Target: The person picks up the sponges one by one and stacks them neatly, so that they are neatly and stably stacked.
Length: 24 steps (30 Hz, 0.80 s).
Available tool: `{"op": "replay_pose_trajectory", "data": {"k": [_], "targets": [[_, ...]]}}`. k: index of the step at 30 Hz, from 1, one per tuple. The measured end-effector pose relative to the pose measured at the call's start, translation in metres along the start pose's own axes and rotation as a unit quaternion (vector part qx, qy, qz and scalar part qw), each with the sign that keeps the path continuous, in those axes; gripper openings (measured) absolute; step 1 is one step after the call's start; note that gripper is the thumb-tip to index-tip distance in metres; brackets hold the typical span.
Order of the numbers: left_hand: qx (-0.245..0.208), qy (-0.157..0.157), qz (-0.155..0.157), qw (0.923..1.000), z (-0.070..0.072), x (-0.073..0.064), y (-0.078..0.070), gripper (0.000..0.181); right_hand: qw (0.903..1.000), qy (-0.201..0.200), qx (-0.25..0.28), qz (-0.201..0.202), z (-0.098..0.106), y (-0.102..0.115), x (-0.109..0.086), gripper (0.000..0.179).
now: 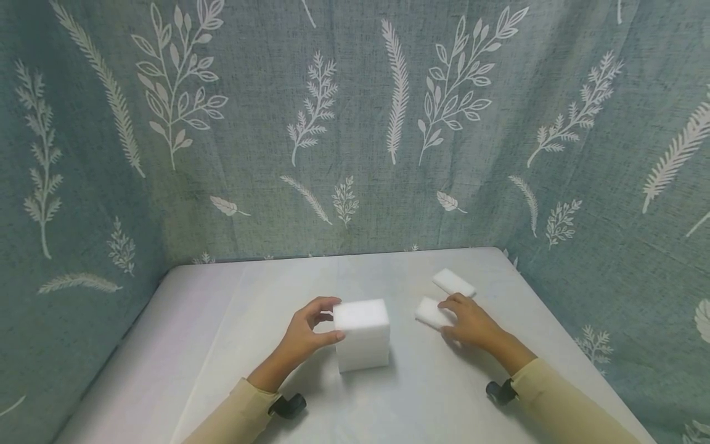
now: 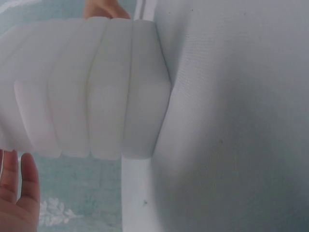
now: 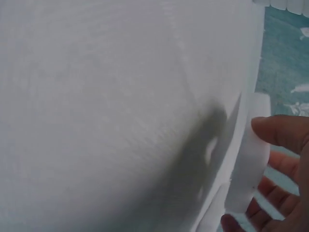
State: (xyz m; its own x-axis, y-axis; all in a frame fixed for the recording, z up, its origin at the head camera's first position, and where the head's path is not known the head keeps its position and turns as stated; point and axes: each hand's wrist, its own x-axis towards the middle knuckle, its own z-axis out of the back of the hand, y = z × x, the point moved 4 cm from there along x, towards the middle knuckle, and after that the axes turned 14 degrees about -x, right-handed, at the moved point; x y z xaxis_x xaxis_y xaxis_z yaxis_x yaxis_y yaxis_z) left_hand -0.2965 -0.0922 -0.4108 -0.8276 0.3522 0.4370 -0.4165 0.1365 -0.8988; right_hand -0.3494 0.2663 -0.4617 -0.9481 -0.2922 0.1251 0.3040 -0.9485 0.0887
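Note:
A stack of several white foam sponges (image 1: 363, 342) stands upright on the table. My left hand (image 1: 313, 327) holds its left side near the top, the thumb at the front face and the index finger at the back corner. In the left wrist view, two fingers (image 2: 29, 179) lie at the stack's side. To the right, my right hand (image 1: 471, 322) pinches a flat white sponge (image 1: 434, 313), its thumb (image 3: 280, 130) on one face and the fingers on the other. Another loose sponge (image 1: 453, 282) lies just behind it.
The table (image 1: 277, 280) has a pale cover. Green curtains with white leaf patterns (image 1: 355, 123) hang behind it and along both sides. Each wrist wears a small black camera, one by the left sleeve (image 1: 288, 407) and one by the right (image 1: 501, 393).

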Motion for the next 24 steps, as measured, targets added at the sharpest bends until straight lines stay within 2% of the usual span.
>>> {"op": "replay_pose_trajectory", "data": {"k": [7, 11, 24], "targets": [[0.004, -0.001, 0.001, 1.0, 0.001, 0.0, 0.003, 0.056, 0.9951, -0.059, -0.007, 0.078, 0.014, 0.009, 0.001, 0.044], [0.001, -0.001, -0.001, 1.0, 0.001, 0.0, 0.004, 0.055, 0.9904, -0.08, -0.001, 0.113, 0.024, 0.014, 0.004, 0.04], [-0.004, 0.004, -0.001, 1.0, 0.001, 0.0, 0.005, 0.055, 0.9818, -0.105, 0.006, 0.158, 0.058, 0.034, 0.015, 0.04]]}}
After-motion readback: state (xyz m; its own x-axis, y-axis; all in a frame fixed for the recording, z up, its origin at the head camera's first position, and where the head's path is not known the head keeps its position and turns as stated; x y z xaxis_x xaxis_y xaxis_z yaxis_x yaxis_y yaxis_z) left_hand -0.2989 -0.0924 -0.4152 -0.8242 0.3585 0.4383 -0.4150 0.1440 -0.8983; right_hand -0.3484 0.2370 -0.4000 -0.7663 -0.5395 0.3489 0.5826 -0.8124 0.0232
